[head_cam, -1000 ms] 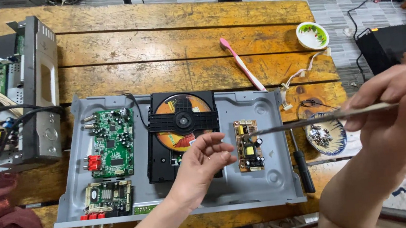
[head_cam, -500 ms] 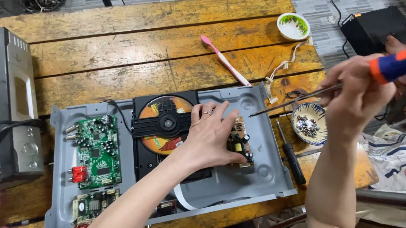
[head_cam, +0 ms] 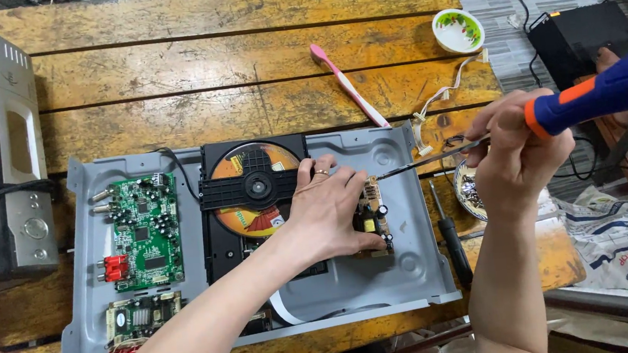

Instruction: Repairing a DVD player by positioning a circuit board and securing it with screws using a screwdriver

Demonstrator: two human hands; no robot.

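Right now both hands over open grey player chassis (head_cam: 407,267) on wooden bench (head_cam: 203,64)
left hand (head_cam: 329,209) fingers together, pressing small power board (head_cam: 373,221) at chassis right side; right hand (head_cam: 519,153) closed round blue-orange-handled screwdriver (head_cam: 479,141), tip just at board's top edge, beside left fingertips

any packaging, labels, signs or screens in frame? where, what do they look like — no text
Printed sack: lower right, beside the bench, crumpled, white with blue and dark print.
Disc label: in the black drive of the open grey case, round, orange and red, partly hidden by the clamp bar.
Small tub: top right on the bench, round, white rim, green and red inside.
No screens or signs.
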